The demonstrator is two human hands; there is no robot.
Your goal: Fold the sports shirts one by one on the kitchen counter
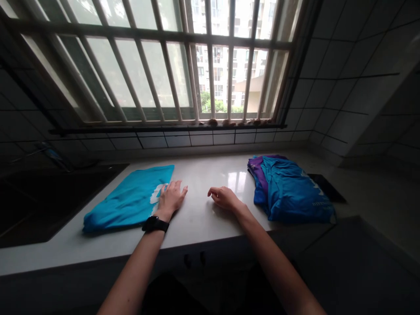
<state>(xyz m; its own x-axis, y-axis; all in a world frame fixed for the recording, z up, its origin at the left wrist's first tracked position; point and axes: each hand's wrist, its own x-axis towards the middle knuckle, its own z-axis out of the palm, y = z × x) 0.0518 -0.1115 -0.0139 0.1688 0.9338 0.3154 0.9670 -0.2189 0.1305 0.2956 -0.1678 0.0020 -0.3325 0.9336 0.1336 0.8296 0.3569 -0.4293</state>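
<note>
A folded turquoise T-shirt [127,197] with a white print at one edge lies flat on the white stone countertop [200,218]. My left hand [170,199] rests on the counter with its fingers spread, its heel against the shirt's right edge and holding nothing. A black watch [155,224] circles that wrist. My right hand [225,197] lies on the bare counter with its fingers loosely curled and empty. To its right is a rumpled pile of blue and purple garments [290,190], with the blue one on top.
A black sink or hob [42,205] is set into the counter at the left. A flat black object [326,187] lies beyond the garments. A barred window [197,65] and a tiled wall [337,87] stand behind the counter, with small items on the sill.
</note>
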